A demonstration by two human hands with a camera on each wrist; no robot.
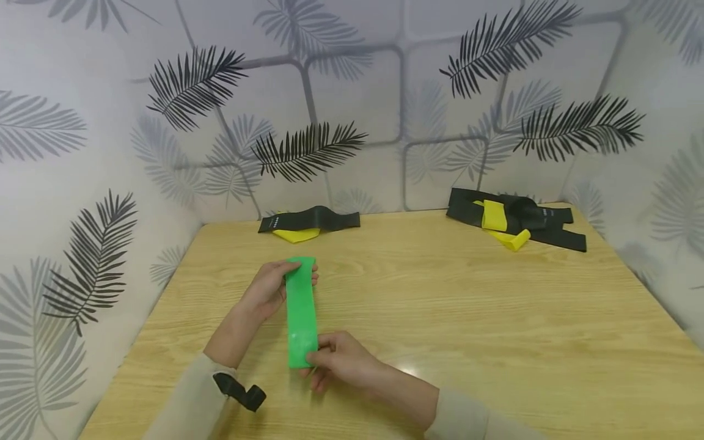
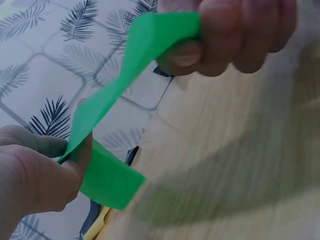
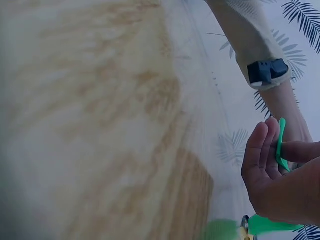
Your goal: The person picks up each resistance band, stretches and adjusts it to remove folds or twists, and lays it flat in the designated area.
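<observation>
Green band [image 1: 301, 313] (no legible print) pinched by both hands.

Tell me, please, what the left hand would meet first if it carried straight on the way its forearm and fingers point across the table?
Probably the black band lying over a yellow band near the wall. The left hand, pinching the green band, aims roughly there, though depth is uncertain.
</observation>
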